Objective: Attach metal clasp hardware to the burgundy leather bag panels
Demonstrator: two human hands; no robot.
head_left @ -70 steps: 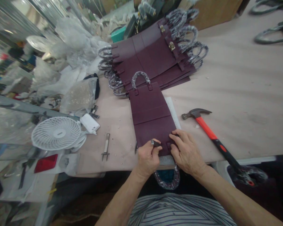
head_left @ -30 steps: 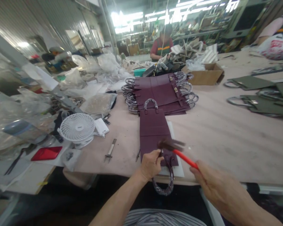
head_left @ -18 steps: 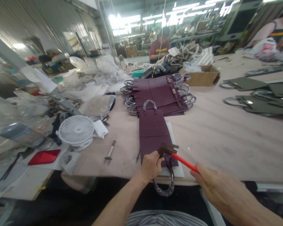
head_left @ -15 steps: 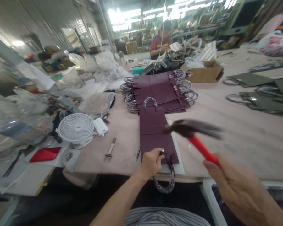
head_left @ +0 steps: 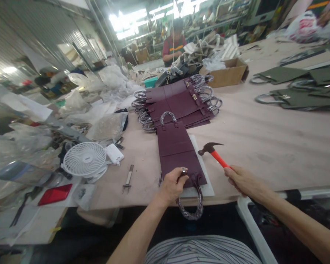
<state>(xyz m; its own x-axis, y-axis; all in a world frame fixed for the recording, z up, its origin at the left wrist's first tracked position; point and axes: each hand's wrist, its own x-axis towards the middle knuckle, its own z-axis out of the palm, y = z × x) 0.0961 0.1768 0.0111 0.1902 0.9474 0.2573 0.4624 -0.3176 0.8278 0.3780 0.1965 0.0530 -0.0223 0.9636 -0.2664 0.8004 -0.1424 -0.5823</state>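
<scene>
A flat dark purple bag panel [head_left: 176,150] lies on a white pad [head_left: 203,183] at the near table edge, one wrapped handle [head_left: 191,203] hanging over the edge. My left hand [head_left: 172,185] is closed on a small metal punch [head_left: 183,170] standing on the panel's near end. My right hand [head_left: 243,179] grips the red handle of a hammer [head_left: 213,152], whose head rests low on the table just right of the panel.
A stack of purple panels [head_left: 178,102] lies farther back, green ones [head_left: 291,97] at right, a cardboard box [head_left: 228,73] behind. A white fan [head_left: 84,159], power bank [head_left: 114,154], metal tool [head_left: 128,178] and plastic bags [head_left: 106,126] sit left. A person [head_left: 174,46] works opposite.
The hammer was swung onto the punch, raised high, and has now come down to the table beside the panel. My left hand has stayed on the punch.
</scene>
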